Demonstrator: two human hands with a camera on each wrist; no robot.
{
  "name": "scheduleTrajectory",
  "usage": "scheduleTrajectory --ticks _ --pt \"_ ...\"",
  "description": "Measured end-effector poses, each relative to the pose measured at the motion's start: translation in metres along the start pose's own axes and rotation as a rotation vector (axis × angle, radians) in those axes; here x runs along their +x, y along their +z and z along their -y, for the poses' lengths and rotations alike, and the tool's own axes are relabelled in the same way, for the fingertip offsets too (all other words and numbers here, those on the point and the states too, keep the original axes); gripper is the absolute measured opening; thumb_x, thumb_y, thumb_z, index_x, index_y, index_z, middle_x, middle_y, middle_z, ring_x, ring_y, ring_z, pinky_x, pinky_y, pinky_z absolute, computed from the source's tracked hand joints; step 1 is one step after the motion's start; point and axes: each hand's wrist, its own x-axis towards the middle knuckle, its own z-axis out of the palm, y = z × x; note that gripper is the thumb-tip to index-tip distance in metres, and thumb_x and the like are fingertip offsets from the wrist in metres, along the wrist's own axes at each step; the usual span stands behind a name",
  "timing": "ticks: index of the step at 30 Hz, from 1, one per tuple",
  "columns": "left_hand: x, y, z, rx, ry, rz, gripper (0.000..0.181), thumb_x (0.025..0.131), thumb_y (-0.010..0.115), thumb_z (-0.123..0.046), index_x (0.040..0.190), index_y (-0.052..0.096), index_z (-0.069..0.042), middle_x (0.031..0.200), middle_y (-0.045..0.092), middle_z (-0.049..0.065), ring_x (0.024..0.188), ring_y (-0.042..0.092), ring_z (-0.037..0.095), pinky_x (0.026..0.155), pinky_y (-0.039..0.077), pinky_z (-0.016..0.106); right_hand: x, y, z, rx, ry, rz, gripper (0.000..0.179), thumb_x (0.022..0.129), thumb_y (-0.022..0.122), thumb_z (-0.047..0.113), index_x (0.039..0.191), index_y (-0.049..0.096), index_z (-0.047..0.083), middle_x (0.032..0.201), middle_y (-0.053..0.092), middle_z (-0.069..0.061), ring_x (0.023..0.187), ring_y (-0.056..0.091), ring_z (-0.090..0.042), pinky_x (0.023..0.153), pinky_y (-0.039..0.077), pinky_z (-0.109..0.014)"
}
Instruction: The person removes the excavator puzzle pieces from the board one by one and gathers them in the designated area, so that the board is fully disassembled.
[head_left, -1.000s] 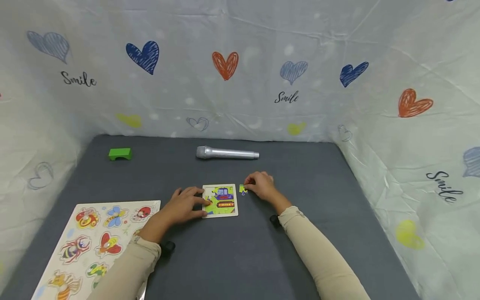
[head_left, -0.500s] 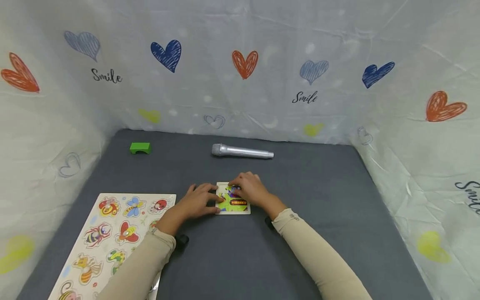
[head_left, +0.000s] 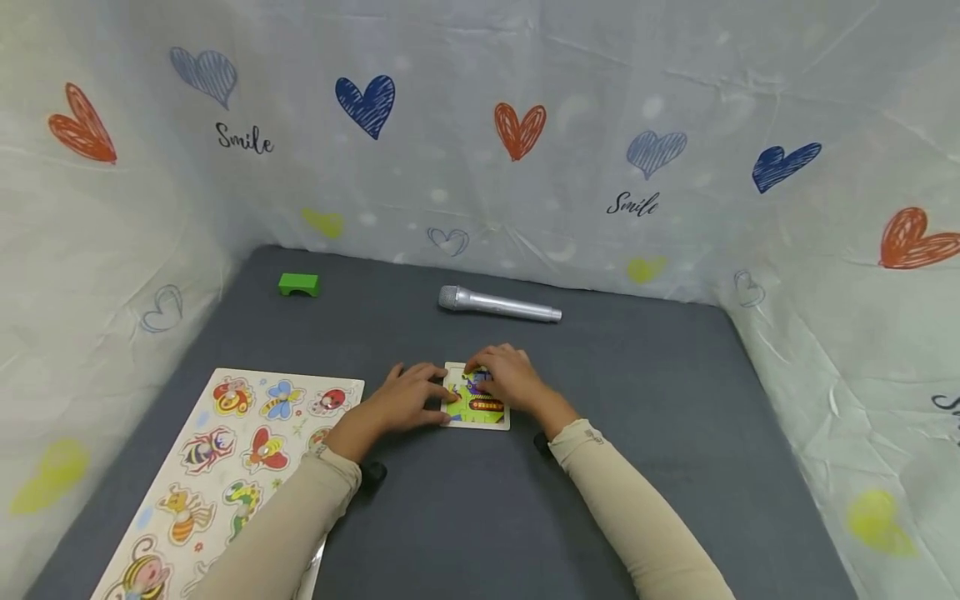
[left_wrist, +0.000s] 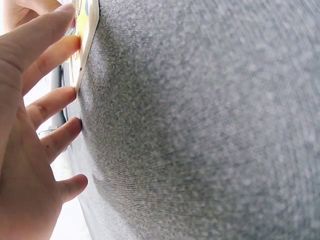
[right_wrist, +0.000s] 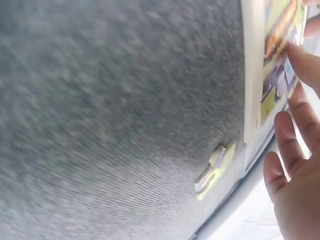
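Observation:
A small square jigsaw puzzle, with a purple and orange vehicle on lime green in a pale frame, lies on the grey table between both hands. My left hand rests its spread, fairly straight fingers on its left side; the index fingertip lies on the picture. Over the puzzle's upper part, my right hand appears to pinch a puzzle piece between thumb and index finger, partly hidden. Another loose puzzle piece lies on the table beyond the frame's corner in the right wrist view; the right hand hides it in the head view.
A large insect puzzle board lies at the left, partly beneath the left sleeve. Behind the hands is a silver microphone. A green arch block stands at the back left. A curtain printed with hearts surrounds the table.
My right hand has moved left from beside the puzzle to over its upper part. The left hand stays on the puzzle's left side. The head view has shifted, sliding the scene rightward.

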Motion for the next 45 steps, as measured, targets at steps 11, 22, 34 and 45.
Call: scheduleTrajectory --ticks 11,22,34,45 --pt "0.001 -0.002 -0.002 0.0 -0.011 0.021 0.039 0.088 0.068 -0.044 0.123 0.069 -0.027 0.146 0.047 0.008 0.139 0.036 0.03 0.108 0.017 0.071 -0.005 0.001 -0.007 0.155 0.052 -0.094 0.03 0.09 0.068 0.007 0.117 0.069 0.02 0.12 0.068 0.002 0.114 0.057 -0.022 0.098 0.037 -0.048" --pt "0.006 0.002 -0.009 -0.009 0.002 0.005 0.038 0.088 0.069 -0.042 0.122 0.07 -0.025 0.144 0.049 0.01 0.137 0.038 0.033 0.107 0.018 0.072 -0.016 -0.005 -0.011 0.455 0.155 -0.15 0.016 0.093 0.066 0.016 0.107 0.07 0.009 0.104 0.07 -0.002 0.098 0.066 -0.017 0.086 0.053 -0.034" --pt "0.001 0.005 -0.003 -0.002 -0.001 -0.035 0.038 0.086 0.071 -0.04 0.121 0.071 -0.025 0.141 0.05 0.012 0.136 0.039 0.036 0.105 0.019 0.073 -0.061 -0.033 -0.09 0.461 0.295 -0.174 0.014 0.093 0.063 0.003 0.104 0.071 0.0 0.101 0.07 -0.013 0.086 0.064 -0.02 0.074 0.051 -0.031" --pt "0.001 0.005 -0.001 -0.021 -0.014 -0.026 0.038 0.087 0.071 -0.041 0.122 0.07 -0.026 0.143 0.049 0.011 0.137 0.038 0.036 0.106 0.017 0.073 -0.061 -0.025 -0.099 0.419 0.274 -0.125 0.013 0.091 0.065 0.005 0.102 0.073 0.002 0.099 0.071 -0.012 0.087 0.063 -0.019 0.077 0.05 -0.031"
